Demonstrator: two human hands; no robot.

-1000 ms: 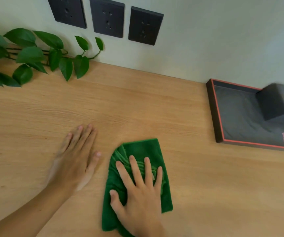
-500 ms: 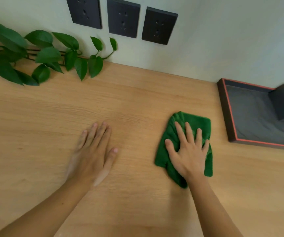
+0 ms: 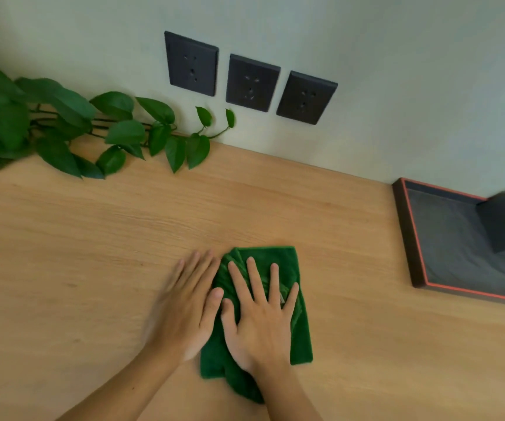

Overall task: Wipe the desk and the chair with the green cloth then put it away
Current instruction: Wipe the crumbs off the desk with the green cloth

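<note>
On the desk [image 3: 93, 253], the right hand [image 3: 260, 323] presses flat, fingers spread, on the green cloth [image 3: 300, 329]. The left hand [image 3: 184, 305] lies flat beside it, gripping nothing.

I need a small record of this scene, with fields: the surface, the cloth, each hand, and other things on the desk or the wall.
surface: wooden desk
cloth: green cloth, flat on the desk
right hand: right hand pressed flat on the cloth, fingers spread
left hand: left hand flat on the desk, beside the cloth, blurred
plant: leafy vine, back left
tray: dark tray with red edge, right
wall: three dark sockets
</note>
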